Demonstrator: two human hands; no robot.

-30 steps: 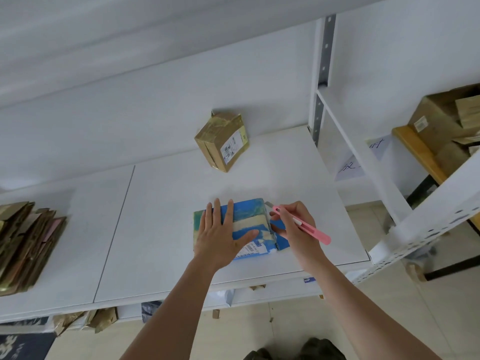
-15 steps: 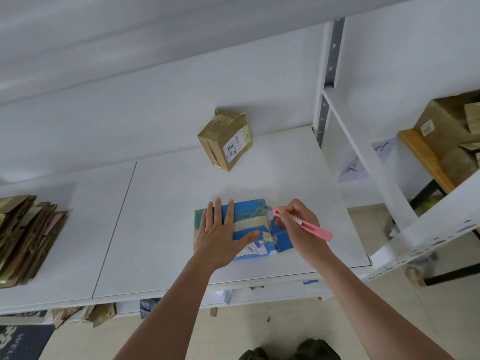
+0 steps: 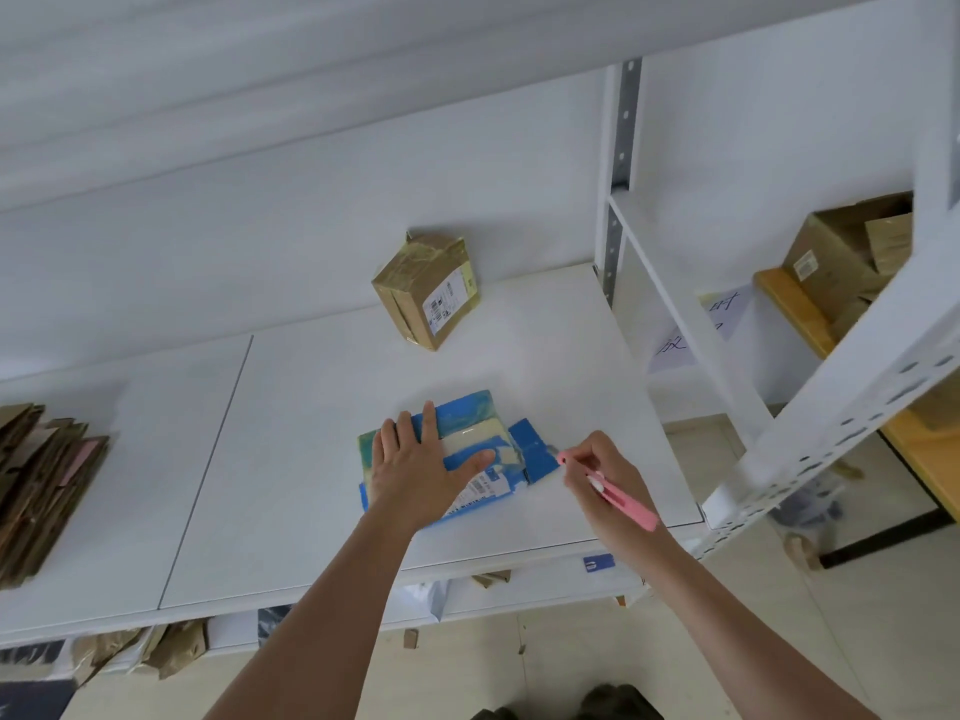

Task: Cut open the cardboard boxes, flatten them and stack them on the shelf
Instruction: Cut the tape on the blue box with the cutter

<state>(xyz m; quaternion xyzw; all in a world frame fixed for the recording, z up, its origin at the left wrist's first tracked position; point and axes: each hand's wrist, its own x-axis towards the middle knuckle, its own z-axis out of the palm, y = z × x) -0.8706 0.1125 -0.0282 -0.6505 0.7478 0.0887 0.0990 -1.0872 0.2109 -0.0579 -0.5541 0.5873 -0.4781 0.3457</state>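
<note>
**Q:** ok so what's different from half a second back?

**A:** Mostly the right hand (image 3: 605,478). It was tucked against the right edge of the blue box (image 3: 470,449) with the pink cutter (image 3: 615,493); now it's pulled out to the right, and the cutter tip sits just off the box. A blue end flap (image 3: 532,449) now lies opened out flat on that side.

**Q:** grip?

**A:** Fingers curled around the cutter like a pen, handle pointing lower right. The left hand (image 3: 415,467) hasn't budged: spread flat, palm down on the box, pinning it to the white shelf (image 3: 311,485) just below frame center.

**Q:** the rest?

**A:** The taped brown box (image 3: 426,291) stays above center near the back wall, well apart from the blue one. The flattened cardboard stack (image 3: 39,485) sits at the left edge. Another open carton (image 3: 847,257) is at the right edge.
</note>
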